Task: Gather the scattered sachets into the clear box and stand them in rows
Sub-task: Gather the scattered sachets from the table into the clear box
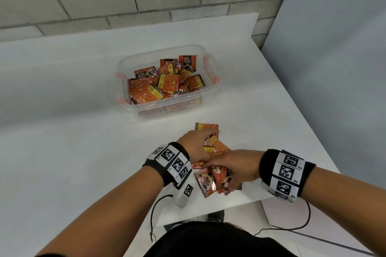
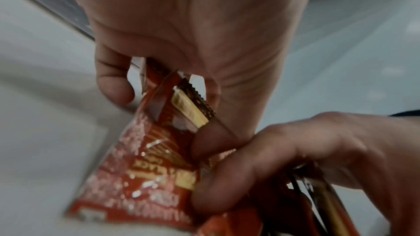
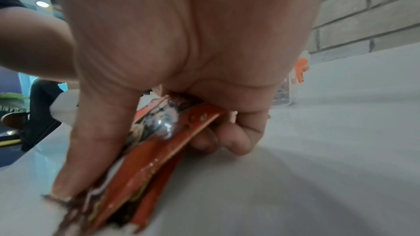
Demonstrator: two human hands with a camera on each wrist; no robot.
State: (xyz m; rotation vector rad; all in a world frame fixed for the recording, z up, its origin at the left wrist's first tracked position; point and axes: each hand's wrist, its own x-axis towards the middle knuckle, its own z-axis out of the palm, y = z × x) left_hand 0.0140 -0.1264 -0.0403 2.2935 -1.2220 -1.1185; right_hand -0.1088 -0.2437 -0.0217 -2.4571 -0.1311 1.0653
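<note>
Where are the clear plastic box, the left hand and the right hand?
clear plastic box (image 1: 167,106), head view, near wall.
left hand (image 1: 193,145), head view, back of hand.
right hand (image 1: 240,165), head view, back of hand.

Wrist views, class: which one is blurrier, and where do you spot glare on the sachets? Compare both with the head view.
Left wrist view: smeared by motion, white glints on the sachet held by the left hand. Right wrist view: steadier, one bright glare spot on the sachets in the right hand. Head view: sharpest, evenly lit, bent at the edges.

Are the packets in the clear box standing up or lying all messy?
Messy. The sachets in the clear box lie jumbled, overlapping at odd angles, not in rows.
</note>
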